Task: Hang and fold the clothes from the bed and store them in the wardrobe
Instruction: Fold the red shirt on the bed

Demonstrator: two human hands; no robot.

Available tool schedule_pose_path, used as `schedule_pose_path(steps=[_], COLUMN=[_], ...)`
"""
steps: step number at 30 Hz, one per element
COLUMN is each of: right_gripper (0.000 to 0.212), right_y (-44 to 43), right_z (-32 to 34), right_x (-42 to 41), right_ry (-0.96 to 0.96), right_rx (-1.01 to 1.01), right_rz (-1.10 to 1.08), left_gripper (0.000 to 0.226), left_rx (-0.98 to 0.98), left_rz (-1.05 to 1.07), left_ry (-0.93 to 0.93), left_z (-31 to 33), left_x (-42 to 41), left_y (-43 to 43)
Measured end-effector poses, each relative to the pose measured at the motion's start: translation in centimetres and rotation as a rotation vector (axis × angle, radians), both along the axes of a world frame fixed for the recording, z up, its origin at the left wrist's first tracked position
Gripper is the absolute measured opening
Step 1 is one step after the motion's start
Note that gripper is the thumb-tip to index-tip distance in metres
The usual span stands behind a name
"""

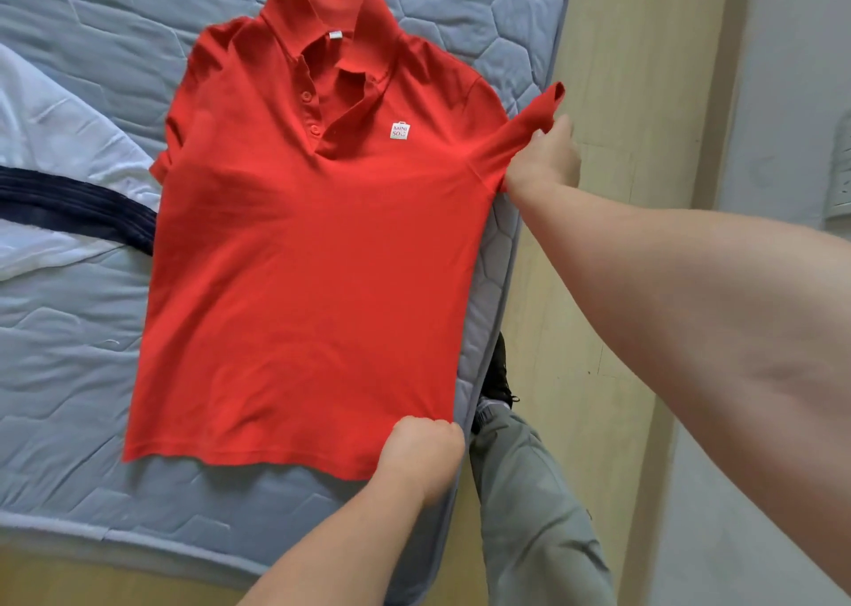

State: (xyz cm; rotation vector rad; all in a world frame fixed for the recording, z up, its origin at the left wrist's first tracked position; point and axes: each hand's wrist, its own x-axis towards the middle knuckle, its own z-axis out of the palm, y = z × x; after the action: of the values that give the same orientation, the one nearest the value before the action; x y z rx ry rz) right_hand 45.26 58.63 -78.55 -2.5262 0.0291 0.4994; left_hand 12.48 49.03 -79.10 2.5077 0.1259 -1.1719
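A red polo shirt lies face up on the grey-blue quilted mattress, collar at the top, a small white logo on its chest. My left hand grips the shirt's bottom hem at its right corner, fingers curled under the cloth. My right hand grips the right sleeve near the armpit and holds it lifted off the mattress edge. The shirt's left sleeve is tucked under the body.
A white garment with a dark navy band lies at the left, partly under the red shirt. The mattress edge runs down the right side. Beyond it are a light wooden floor, my grey trouser leg and a black shoe.
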Motion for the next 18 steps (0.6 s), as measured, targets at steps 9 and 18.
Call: schedule_pose_path(steps=[9, 18], right_gripper=[0.025, 0.029], right_y=[-1.7, -2.3], right_z=[-2.3, -3.1], right_x=[0.6, -0.4], right_ry=[0.081, 0.093], right_rx=[-0.112, -0.047], right_rz=[0.083, 0.018], left_gripper=[0.041, 0.072], left_rx=[0.039, 0.323], left_rz=[0.226, 0.511], left_ry=[-0.263, -0.585], left_z=[0.7, -0.2], left_x=[6.1, 20.5], left_y=[5.6, 18.1])
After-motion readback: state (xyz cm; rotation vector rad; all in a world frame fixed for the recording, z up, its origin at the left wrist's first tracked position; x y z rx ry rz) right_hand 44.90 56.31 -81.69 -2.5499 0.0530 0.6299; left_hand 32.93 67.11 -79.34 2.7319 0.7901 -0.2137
